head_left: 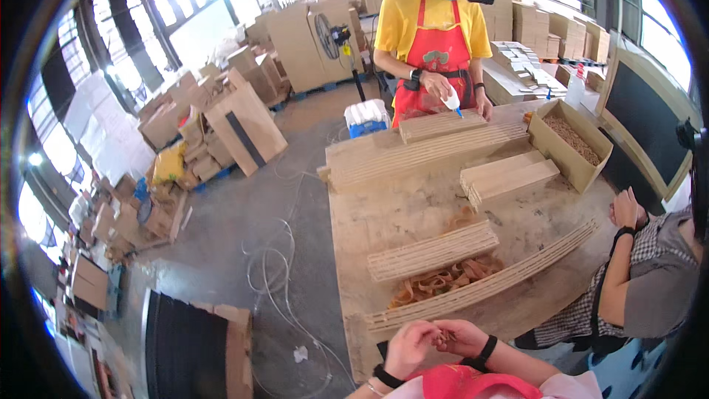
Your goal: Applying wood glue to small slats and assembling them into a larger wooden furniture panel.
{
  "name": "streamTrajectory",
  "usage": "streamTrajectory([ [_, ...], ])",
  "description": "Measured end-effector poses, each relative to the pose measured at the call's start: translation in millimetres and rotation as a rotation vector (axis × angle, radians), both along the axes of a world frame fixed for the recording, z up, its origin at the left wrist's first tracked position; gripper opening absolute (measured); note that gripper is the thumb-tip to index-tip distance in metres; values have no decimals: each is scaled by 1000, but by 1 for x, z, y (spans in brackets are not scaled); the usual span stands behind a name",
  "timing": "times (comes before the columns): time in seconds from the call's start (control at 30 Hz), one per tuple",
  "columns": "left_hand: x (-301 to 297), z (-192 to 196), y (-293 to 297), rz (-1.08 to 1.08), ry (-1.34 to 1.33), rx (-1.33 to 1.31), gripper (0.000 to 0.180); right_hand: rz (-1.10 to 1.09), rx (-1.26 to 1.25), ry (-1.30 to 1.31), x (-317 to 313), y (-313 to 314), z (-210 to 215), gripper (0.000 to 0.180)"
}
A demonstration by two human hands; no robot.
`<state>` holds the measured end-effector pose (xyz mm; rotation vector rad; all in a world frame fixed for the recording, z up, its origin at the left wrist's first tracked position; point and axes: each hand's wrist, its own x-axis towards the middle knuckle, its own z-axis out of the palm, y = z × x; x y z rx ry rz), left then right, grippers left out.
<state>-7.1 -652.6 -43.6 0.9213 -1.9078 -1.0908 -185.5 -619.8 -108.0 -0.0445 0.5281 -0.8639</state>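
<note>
My left hand point(408, 349) is closed in a pinch beside my right hand, and whatever its fingertips hold is too small to make out. Cupped in my right hand point(467, 338) are several small brown wooden dowels point(444, 339). Both hands meet at the near edge of the table, just in front of a long row of grooved wooden strips point(487, 282). Behind that row lie a shorter stack of strips point(433, 251) and a heap of orange-brown bands point(448, 281).
Across the worktable point(413, 210), a co-worker point(436, 44) tips a glue bottle point(452, 100) over strips. A box of brown dowels point(569, 140) stands right, near another stack point(509, 176). Another person's hands point(626, 209) are at the right edge. Hoses point(277, 281) trail over the floor.
</note>
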Motion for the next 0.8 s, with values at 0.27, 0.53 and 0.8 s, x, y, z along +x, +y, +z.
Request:
streamTrajectory([
  [0.27,89,-16,-53,473,-174,95,10,8,65,146,-4,-23,38,21],
  [0.53,103,-53,-48,577,-19,270,10,89,45,148,1,-25,35,19],
  [0.8,87,-27,-53,409,-294,-85,9,81,55,174,3,-20,35,18],
])
